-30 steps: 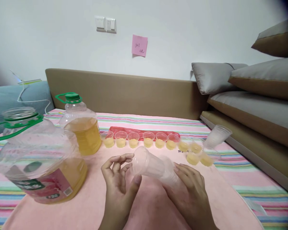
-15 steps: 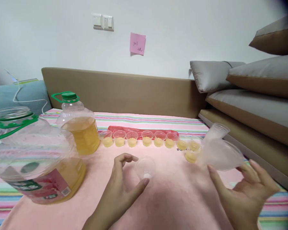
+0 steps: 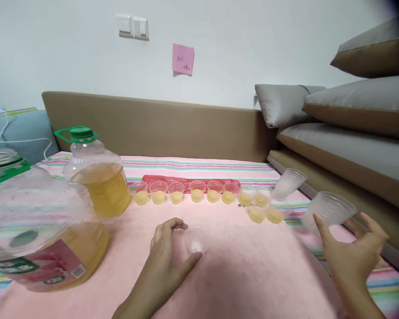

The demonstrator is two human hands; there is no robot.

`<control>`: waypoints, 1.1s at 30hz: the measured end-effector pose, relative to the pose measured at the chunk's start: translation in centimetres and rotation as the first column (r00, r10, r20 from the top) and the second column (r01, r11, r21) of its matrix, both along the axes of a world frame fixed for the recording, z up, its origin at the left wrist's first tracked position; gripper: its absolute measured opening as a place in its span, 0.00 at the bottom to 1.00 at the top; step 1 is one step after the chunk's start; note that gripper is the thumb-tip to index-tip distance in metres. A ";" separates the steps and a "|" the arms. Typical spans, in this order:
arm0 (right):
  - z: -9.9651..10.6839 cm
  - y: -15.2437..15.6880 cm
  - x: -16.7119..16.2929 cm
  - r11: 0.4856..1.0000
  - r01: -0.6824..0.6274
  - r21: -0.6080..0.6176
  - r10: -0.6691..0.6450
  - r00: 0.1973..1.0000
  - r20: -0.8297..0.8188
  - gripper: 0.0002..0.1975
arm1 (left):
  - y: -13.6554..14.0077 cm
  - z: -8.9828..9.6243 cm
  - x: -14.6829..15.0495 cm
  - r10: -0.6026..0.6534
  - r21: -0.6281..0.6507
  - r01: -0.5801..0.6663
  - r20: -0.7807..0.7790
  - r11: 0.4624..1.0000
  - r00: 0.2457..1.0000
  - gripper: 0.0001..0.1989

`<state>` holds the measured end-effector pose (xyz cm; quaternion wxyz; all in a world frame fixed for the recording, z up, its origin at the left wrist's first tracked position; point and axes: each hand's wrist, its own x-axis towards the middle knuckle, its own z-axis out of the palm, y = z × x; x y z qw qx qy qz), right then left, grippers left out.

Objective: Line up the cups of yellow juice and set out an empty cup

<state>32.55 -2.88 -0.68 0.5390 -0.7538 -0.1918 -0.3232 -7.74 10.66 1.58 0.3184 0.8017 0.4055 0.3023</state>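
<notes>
My left hand (image 3: 169, 257) curls its fingers and thumb round a small clear plastic cup (image 3: 197, 239), which looks empty and is low over the pink cloth (image 3: 239, 274). At the right, a stack of clear plastic cups (image 3: 330, 208) lies tilted in my right hand (image 3: 355, 248), thumb on the near side and fingers behind. Another cup stack (image 3: 289, 184) leans just beyond it. Along the back runs a row of cups with pale yellow liquid (image 3: 197, 195). Two more filled cups (image 3: 257, 214) stand in front of its right end.
On the left stand a large open juice jug (image 3: 49, 252) and a capped jug (image 3: 99, 186) with a green handle, both partly filled. A red plastic bag (image 3: 186, 180) lies behind the cups. Grey-brown cushions (image 3: 349, 137) are piled at the right.
My right hand has moved right with its cup stack, uncovering a filled cup. The left hand stays round its cup. The whole view has turned slightly to the right.
</notes>
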 end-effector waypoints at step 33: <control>-3.3 0.1 3.3 0.991 -0.116 -0.070 0.096 0.965 -0.243 0.46 | -1.0 1.1 0.1 0.068 -0.046 -0.065 0.070 0.997 0.995 0.30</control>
